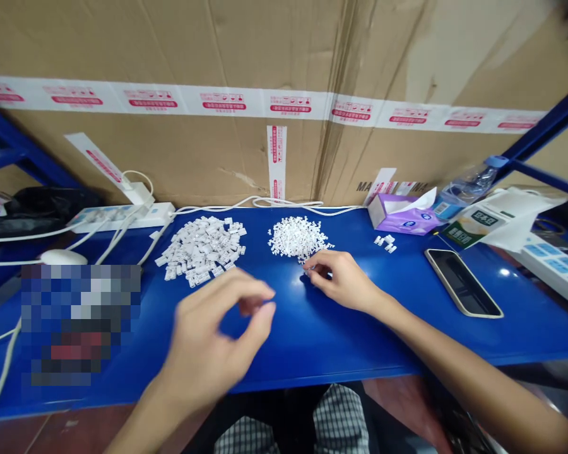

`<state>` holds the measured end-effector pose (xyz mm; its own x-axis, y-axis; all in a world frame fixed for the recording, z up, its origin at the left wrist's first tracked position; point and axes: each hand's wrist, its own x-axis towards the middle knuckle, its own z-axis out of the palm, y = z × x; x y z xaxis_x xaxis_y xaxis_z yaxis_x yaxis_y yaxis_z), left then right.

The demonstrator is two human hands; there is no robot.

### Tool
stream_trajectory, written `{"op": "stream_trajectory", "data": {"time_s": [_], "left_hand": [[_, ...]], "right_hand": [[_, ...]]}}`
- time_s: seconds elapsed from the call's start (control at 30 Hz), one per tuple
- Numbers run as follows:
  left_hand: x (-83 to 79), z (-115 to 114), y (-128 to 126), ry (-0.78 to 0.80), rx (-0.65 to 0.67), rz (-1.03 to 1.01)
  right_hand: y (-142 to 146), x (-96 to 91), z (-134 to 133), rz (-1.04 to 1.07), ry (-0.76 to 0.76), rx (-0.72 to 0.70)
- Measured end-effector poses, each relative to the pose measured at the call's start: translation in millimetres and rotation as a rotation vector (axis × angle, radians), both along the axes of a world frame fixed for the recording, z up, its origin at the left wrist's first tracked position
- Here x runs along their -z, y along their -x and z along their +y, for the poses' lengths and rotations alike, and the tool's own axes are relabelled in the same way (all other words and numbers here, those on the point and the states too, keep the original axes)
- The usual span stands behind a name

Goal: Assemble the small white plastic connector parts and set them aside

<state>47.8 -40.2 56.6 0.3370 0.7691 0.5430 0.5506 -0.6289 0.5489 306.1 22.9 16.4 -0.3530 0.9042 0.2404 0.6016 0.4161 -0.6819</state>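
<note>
My left hand (218, 328) hovers over the front of the blue table, slightly blurred. Its thumb and index finger curl together in a pinch, and whatever may be between them is too small to make out. To its upper left lies a heap of flat white rectangular plastic pieces (203, 246). My right hand (338, 277) rests at the near edge of a second heap, made of smaller white plastic bits (297, 237). Its thumb and index fingertips are closed on what looks like one small white plastic bit.
A few white pieces (385, 242) lie before a purple tissue pack (402, 214). A phone (464, 284), a plastic bottle (468, 186) and a green-white package (478, 221) are at right. A power strip (118, 216) with cables stands at left, beside a pixelated area. Cardboard (194, 151) backs the table.
</note>
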Motion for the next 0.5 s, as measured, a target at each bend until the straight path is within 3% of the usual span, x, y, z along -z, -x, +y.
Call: {"op": "stream_trajectory", "data": {"time_s": [0.1,0.2,0.5], "left_hand": [[9.7,46,-33,0.161,0.138,0.129],[21.7,73,-51,0.229,0.199,0.297],[38.5,94,-57,0.200,0.198,0.431]], "right_hand": [[-3,4.5,-1,0.002,-0.027,0.030],[-4,4.8,2,-0.039,-0.040,0.028],[-11,9.4,7,-0.072,-0.099,0.035]]}}
